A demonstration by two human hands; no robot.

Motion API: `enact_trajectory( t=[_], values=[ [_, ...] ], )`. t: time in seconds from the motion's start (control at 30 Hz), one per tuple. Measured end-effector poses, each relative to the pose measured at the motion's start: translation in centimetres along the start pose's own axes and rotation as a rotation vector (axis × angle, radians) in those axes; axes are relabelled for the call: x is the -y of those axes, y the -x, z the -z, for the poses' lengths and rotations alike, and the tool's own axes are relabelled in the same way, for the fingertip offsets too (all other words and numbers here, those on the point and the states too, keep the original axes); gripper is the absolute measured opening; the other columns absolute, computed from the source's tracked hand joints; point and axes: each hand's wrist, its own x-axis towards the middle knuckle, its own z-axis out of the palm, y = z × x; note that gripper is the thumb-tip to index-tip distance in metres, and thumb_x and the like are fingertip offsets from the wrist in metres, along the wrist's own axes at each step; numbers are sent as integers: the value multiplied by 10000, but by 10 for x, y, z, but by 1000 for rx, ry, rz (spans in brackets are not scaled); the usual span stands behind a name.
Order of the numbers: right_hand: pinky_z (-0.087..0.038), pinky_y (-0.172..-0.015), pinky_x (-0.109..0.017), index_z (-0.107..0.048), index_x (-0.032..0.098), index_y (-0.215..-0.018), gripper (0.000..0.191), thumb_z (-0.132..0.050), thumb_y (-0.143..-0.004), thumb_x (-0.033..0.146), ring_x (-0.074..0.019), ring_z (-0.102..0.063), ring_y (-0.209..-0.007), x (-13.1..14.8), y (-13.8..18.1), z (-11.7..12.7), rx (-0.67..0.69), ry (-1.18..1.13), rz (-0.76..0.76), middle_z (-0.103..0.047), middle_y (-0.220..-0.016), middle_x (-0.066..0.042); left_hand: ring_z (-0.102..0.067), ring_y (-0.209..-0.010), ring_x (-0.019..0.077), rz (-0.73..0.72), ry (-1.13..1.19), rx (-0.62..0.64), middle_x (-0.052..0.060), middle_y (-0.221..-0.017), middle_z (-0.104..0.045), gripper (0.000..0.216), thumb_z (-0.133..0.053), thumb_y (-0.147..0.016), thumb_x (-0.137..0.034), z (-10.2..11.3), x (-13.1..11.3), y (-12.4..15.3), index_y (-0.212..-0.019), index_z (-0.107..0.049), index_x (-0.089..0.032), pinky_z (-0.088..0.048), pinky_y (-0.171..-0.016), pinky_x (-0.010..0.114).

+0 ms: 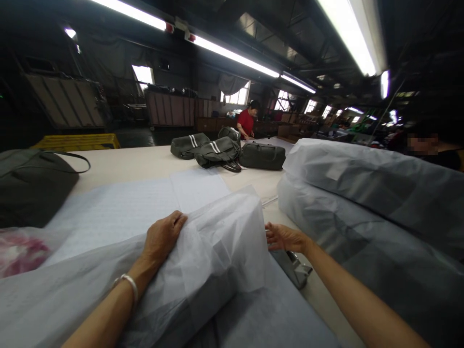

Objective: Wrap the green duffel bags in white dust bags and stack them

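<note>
Head view: wrapped bundle under left hand, right hand apart.
Cannot tell grips, contents; cannot read pale patch, three o'clock.

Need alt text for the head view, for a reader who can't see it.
A person's left hand lies on a bundle in translucent white wrapping, with the right hand at the wrapping's edge. Dark green bags, two of them striped white, sit farther back on the pale table; wrapped bundles are stacked at right.

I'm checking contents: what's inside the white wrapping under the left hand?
Something darker shows faintly through the white wrapping under the left hand. Its details are covered, so I can't tell what it is.
</note>
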Motion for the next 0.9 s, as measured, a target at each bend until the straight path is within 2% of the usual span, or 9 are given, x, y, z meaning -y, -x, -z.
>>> enact_trajectory(
  t=[0.07,0.23,0.33,0.47,0.63,0.7,0.77,0.83,0.9],
  values=[
    [-559,-720,-334,-634,131,-972,493,-648,-820,600,-212,-699,-819,-9,2,-3,124,-155,-26,-720,-910,-102,-674,-805,228,9,1,0,36,-854,-729,305,-351,-965,-432,1,-1,0,-895,-585,-250,-356,-638,272],
    [-553,-804,-353,-671,131,-944,517,-459,-928,602,-229,-709,-871,-11,-9,-20,30,-392,-6,-743,-884,-102,-662,-777,211,12,-8,-15,23,-837,-731,315,-350,-957,-446,0,1,1,-881,-591,-257,-361,-630,258],
    [-539,-819,-330,-686,122,-910,386,-528,-928,474,-221,-708,-882,-13,-3,-24,16,-363,3,-744,-882,-109,-662,-774,216,12,-4,-21,27,-832,-729,317,-349,-949,-445,0,1,1,-884,-595,-256,-367,-632,259],
    [-518,-727,-260,-692,137,-925,195,-655,-838,308,-174,-699,-811,-23,14,-19,-10,-341,157,-740,-907,-88,-660,-766,220,13,8,-18,26,-800,-711,324,-342,-936,-461,0,0,1,-866,-584,-257,-366,-629,260],
    [-560,-701,-287,-633,181,-1109,537,-821,-607,209,-175,-690,-782,-28,19,-13,160,-405,185,-730,-985,-53,-648,-750,219,10,16,-11,26,-779,-690,329,-327,-927,-476,-1,0,0,-846,-559,-257,-358,-631,263],
    [-577,-697,-324,-624,184,-1110,478,-798,-670,254,-205,-700,-809,-31,17,-13,168,-402,129,-730,-963,-52,-644,-748,221,8,15,-10,28,-774,-686,333,-319,-926,-481,-2,1,0,-845,-553,-258,-355,-628,266],
    [-589,-662,-354,-633,173,-1064,325,-703,-803,354,-235,-707,-809,-37,17,-13,121,-385,22,-732,-912,-68,-643,-751,224,3,12,-12,30,-775,-685,333,-314,-925,-482,-1,0,0,-848,-549,-258,-355,-630,268],
    [-589,-603,-334,-647,164,-1005,288,-579,-902,424,-235,-710,-756,-44,18,-13,50,-365,-66,-728,-847,-78,-644,-761,229,4,12,-10,35,-784,-686,329,-314,-922,-478,0,-1,0,-852,-547,-257,-357,-638,271],
    [-566,-521,-271,-654,164,-987,265,-562,-919,403,-196,-692,-647,-51,21,-11,15,-339,-72,-713,-788,-61,-644,-769,233,13,20,1,38,-788,-684,326,-317,-917,-478,0,-2,0,-858,-548,-255,-358,-645,274]
  ],
)
